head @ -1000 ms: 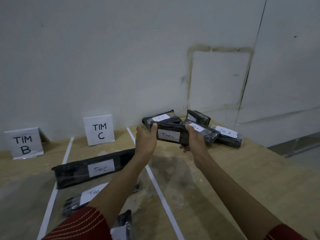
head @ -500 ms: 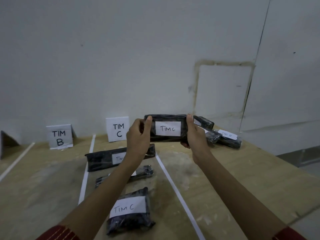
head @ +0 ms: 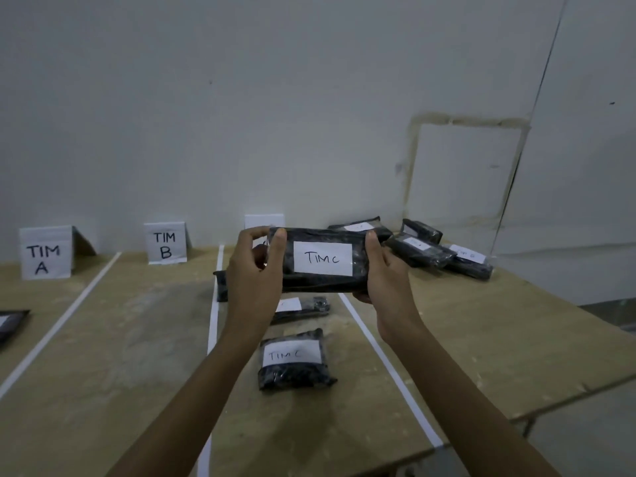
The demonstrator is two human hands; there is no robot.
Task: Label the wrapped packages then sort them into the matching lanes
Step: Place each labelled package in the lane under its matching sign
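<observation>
A person stands at the table (head: 499, 339) and holds one package (head: 323, 284) up above it with both hands. The left hand (head: 256, 270) grasps the left end, thumb on the front face, fingers curled round behind. The right hand (head: 387, 273) grasps the right end in the same way. The package is black under clear film, it lies level, and its white label (head: 322, 258) faces the person and reads "TIM C".

I take this package as the middle of the clock, with 12 toward the wall (head: 275, 115). At 6 o'clock a short package (head: 292, 361) lies on the table, also marked "TIM C". Between the two lies a slim package (head: 303, 308); the writing on it I cannot read. Both lie between two white lines, the left line (head: 212, 321) and the right line (head: 389, 370). Just below 9 o'clock, close by, the end of a long package (head: 220, 285) shows beside the left wrist and touches the left line. At 3 o'clock, right of the right line, is a pile (head: 418, 251) of four black packages near the wall; their labels are too small to read. Just above 9 o'clock sign B (head: 166, 243) stands at the wall, and farther the same way sign A (head: 44, 253). At 10 o'clock the top of a third sign (head: 265, 220) shows over the left hand, its letters hidden. Far out below 9 o'clock, a corner of a dark package (head: 10, 323) lies in front of sign A.
</observation>
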